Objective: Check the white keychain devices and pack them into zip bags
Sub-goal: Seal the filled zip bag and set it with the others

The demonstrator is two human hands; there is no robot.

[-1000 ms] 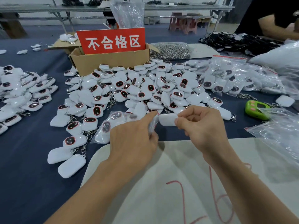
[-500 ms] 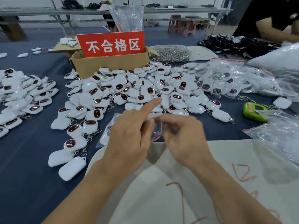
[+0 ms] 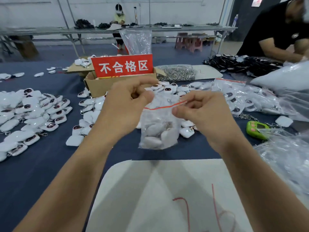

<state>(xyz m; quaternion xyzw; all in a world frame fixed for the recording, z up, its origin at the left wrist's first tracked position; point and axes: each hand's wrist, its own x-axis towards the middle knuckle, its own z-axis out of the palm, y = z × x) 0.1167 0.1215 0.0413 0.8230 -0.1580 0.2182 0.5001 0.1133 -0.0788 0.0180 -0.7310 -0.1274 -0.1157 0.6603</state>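
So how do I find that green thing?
Start at the blue table, right of the right hand. Beside the clear bags lies the gadget. It is the only bright green thing among white keychains, with pink spots.

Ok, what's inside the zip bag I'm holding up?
White keychain devices lie piled at the bottom of the zip bag, one metal clip showing. The blurry plastic hides their exact number.

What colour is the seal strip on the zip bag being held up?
Red; the head view shows the seal strip across the zip bag.
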